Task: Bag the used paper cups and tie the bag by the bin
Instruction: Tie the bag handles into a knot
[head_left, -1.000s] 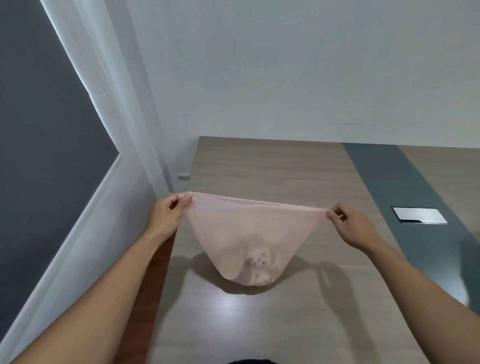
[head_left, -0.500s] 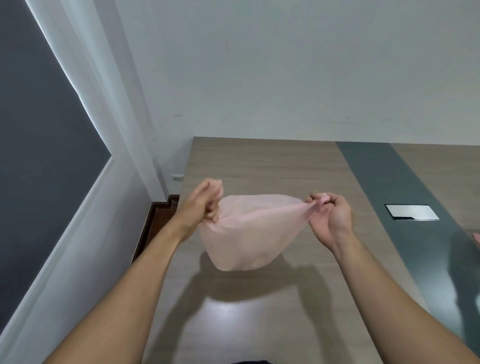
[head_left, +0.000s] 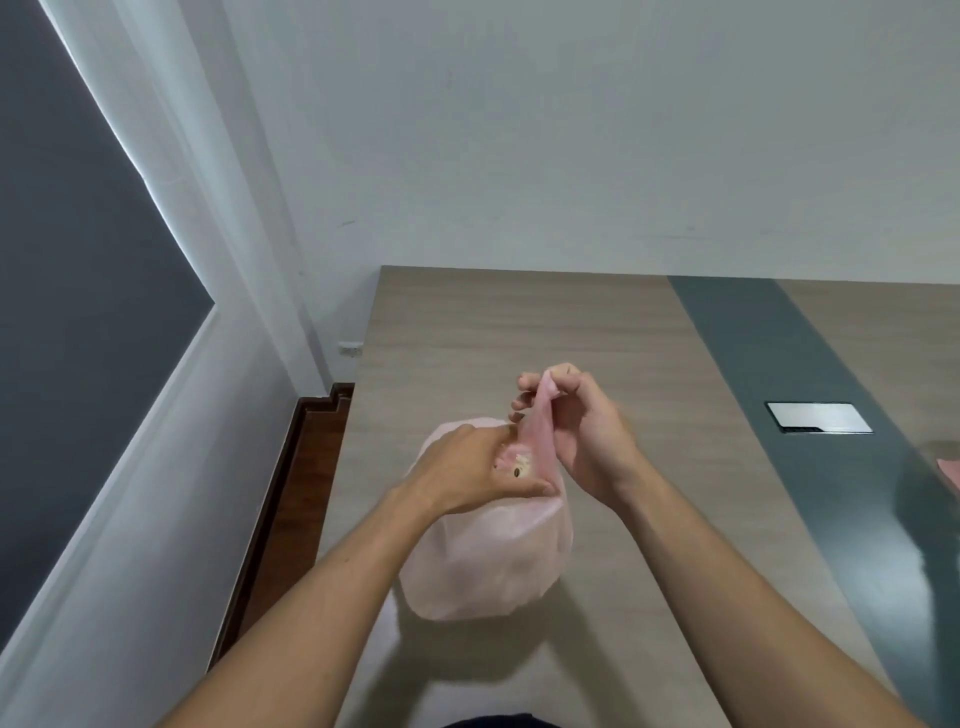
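Both hands have come together since half a second ago: then they held the bag (head_left: 483, 566) stretched wide by its mouth, and now they meet over its gathered top. The left hand (head_left: 467, 473) grips the bag at the neck, with the thumb laid along the near side and the fingers curled out of sight behind the film. The right hand (head_left: 582, 431), just at 1 o'clock of the left, pinches a strip of the bag's mouth between thumb and curled fingers and holds it taut toward 12 o'clock.

The bag is thin pink film, rounded and full below the left hand. It hangs at 6 o'clock of the hands over the desk (head_left: 519, 332), with its shadow on the wood beneath; whether its bottom touches the desk I cannot tell. A cup (head_left: 517, 464) with a small print shows through the film between the two hands; how many lie inside cannot be made out.

The desk is pale wood grain. A dark strip (head_left: 753, 364) crosses it at 3 o'clock of the bag, with a silver plate (head_left: 818, 417) set in it, well apart from the hands. At 9 o'clock of the bag, beside the desk's edge, is dark wood floor (head_left: 291, 493). A socket (head_left: 350, 351) sits low on the wall (head_left: 571, 130) at 10 o'clock.
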